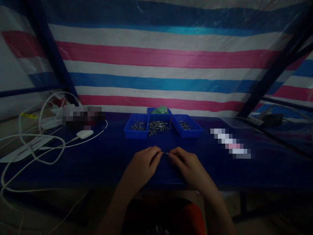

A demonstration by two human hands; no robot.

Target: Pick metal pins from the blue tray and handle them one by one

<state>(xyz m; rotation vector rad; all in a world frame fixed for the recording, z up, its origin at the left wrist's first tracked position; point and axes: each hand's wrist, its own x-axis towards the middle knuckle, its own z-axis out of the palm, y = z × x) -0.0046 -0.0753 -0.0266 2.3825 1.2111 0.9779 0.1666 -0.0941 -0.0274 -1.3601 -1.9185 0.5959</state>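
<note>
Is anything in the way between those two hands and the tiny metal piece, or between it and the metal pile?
Nothing visible: the left hand and right hand both appear to pinch the tiny metal piece. No object shows between it and the metal pile.

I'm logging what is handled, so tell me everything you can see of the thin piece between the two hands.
The thin piece is slim and pale grey, with a metallic look. It spans the gap between the left hand and right hand, each holding one end in a fingertip grip, nearly level across the picture. It shows against the blue tabletop, on the person's side of the loose metal pieces. Its covered ends, finer parts and any contact with the tabletop can't be made out.
</note>
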